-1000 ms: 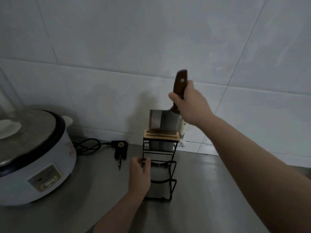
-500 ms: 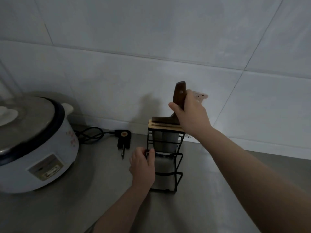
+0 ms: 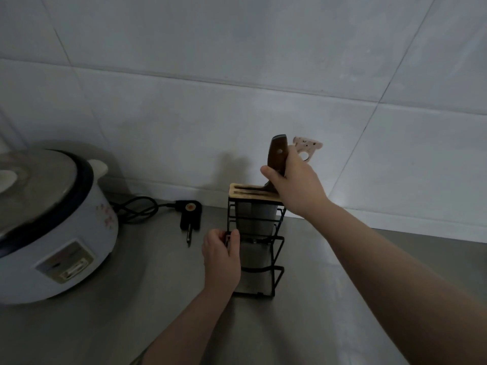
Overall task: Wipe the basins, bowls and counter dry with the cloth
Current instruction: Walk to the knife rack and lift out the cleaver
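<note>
Cloth, basins, bowls: none in view. Only task thing showing is the surface (image 3: 329, 299), steel, dull grey, stretching out under and to both sides of the hands; wet or dry, cannot tell. Cleaver (image 3: 276, 156) upright, long axis vertical, blade down in knife rack (image 3: 254, 233) slot. R hand (image 3: 295, 185) wrapped round handle. L hand (image 3: 222, 256), nearer, grips rack's wire frame. Rice cooker (image 3: 52, 225) far L, plug (image 3: 189, 214) between.

Your left hand (image 3: 222, 255) and right hand (image 3: 295, 184) are bare, with no gloves, rings or watch. Both forearms are uncovered; no sleeve shows along either.
</note>
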Tool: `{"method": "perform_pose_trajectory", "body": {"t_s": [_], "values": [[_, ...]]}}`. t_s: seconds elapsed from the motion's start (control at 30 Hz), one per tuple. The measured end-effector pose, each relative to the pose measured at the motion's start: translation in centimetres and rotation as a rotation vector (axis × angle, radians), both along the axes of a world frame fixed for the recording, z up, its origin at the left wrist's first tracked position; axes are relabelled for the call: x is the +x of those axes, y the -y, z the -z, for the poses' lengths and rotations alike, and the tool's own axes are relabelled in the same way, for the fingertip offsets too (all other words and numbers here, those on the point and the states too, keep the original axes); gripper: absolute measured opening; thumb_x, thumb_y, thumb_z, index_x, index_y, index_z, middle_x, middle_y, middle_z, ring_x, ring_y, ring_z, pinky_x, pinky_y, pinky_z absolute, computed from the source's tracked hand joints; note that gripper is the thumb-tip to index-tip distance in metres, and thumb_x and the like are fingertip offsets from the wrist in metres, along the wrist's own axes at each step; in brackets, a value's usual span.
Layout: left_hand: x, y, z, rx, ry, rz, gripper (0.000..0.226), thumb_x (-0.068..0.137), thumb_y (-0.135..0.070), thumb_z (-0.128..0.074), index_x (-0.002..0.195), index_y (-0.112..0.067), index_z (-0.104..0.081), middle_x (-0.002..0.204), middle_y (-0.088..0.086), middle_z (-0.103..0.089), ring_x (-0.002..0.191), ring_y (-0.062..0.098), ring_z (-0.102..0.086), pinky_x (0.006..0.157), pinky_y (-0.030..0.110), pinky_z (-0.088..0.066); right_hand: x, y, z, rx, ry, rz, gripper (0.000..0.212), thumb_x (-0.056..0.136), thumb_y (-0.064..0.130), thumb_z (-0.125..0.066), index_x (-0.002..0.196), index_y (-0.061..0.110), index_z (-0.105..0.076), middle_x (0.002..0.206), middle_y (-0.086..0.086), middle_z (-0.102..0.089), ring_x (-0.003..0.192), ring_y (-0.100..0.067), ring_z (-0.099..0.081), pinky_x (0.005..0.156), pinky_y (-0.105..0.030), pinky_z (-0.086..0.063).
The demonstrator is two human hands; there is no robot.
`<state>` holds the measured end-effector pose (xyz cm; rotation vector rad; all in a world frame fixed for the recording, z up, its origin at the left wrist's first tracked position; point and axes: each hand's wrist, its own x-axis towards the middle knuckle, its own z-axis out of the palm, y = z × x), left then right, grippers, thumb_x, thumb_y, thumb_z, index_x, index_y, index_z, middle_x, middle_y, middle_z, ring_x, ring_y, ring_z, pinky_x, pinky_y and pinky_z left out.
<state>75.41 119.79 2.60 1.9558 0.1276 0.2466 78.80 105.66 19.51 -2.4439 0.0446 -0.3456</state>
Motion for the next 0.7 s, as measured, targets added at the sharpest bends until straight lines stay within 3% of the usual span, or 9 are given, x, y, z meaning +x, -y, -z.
{"method": "perform_pose_trajectory", "body": {"t_s": [0.17,0.3,0.37,0.53,0.63,0.7], "values": [[-0.1,0.0,-0.2,-0.027,-0.030,0.010,0.025,0.095,-0.037,-0.048,0.092,-0.011,-0.046,0.091,0.002,-0.048,0.091,0.020,-0.047,0.076,0.025,-0.034,0.3,0.4,-0.2,0.070,-0.003,0.038,0.034,0.094,0.038,-0.055,0.114,0.012,-0.043,0.095,-0.001,-0.056,0.083,-0.020,-0.056,0.070,-0.032,-0.044],[0.0,0.2,-0.1,-0.027,-0.027,0.001,0.024,0.095,-0.036,-0.048,0.090,-0.012,-0.046,0.090,0.001,-0.046,0.091,0.021,-0.047,0.077,0.026,-0.034,0.4,0.2,0.1,0.033,-0.012,0.001,0.033,0.093,0.040,-0.057,0.109,0.014,-0.043,0.095,-0.003,-0.058,0.080,-0.019,-0.056,0.059,-0.027,-0.041],[0.0,0.2,-0.1,-0.036,-0.032,0.001,0.025,0.095,-0.036,-0.048,0.089,-0.011,-0.046,0.089,0.001,-0.045,0.091,0.023,-0.047,0.077,0.026,-0.034,0.3,0.4,0.1,0.054,-0.012,-0.012,0.034,0.091,0.040,-0.059,0.109,0.015,-0.045,0.097,-0.003,-0.059,0.083,-0.019,-0.058,0.062,-0.028,-0.044],[0.3,-0.2,-0.2,-0.135,-0.131,0.018,0.022,0.093,-0.039,-0.051,0.089,-0.018,-0.046,0.094,0.004,-0.051,0.095,0.026,-0.053,0.083,0.034,-0.045,-1.1,0.5,1.2,0.221,0.023,-0.014,0.044,0.091,0.034,-0.061,0.128,0.020,-0.042,0.118,0.006,-0.056,0.085,-0.011,-0.060,0.071,-0.024,-0.047],[-0.4,-1.1,-1.0,-0.270,-0.172,0.110,0.023,0.091,-0.037,-0.057,0.104,-0.020,-0.051,0.109,0.002,-0.056,0.100,0.012,-0.056,0.084,0.027,-0.046,-4.4,0.8,4.6,0.385,0.097,0.169,0.058,0.088,0.033,-0.065,0.138,0.023,-0.037,0.127,0.013,-0.046,0.100,-0.007,-0.055,0.083,-0.026,-0.048],[-1.3,-2.3,-1.1,-0.243,-0.172,0.235,0.040,0.086,-0.037,-0.065,0.121,-0.027,-0.049,0.121,-0.012,-0.052,0.110,-0.003,-0.048,0.093,0.029,-0.044,-7.3,0.7,8.3,0.451,0.027,0.291,0.062,0.087,0.038,-0.066,0.140,0.024,-0.036,0.135,0.008,-0.046,0.119,-0.013,-0.049,0.096,-0.034,-0.046]]}}
